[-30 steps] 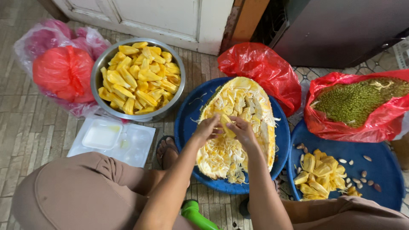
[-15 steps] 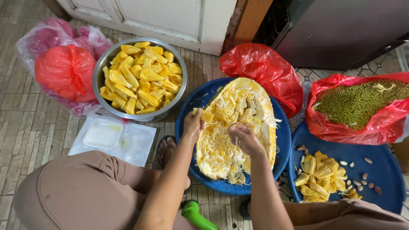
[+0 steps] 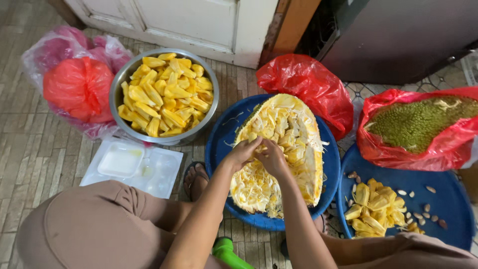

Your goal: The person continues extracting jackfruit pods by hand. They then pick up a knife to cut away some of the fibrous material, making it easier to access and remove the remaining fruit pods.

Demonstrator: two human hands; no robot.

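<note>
Both hands work at the cut face of the half jackfruit (image 3: 284, 149), which lies in the blue basin (image 3: 219, 144) on the floor. The step looks like prying a yellow pod loose from the stringy flesh. The left hand (image 3: 242, 152) and right hand (image 3: 273, 157) meet at the fruit's middle, fingers curled and pinching into the flesh, touching each other. Freeing the pod would call for a firm pull while the fruit stays put. Left of the jackfruit stands a metal bowl (image 3: 124, 79) full of pods; right of it, a second blue basin (image 3: 448, 199) holds pods and seeds.
</note>
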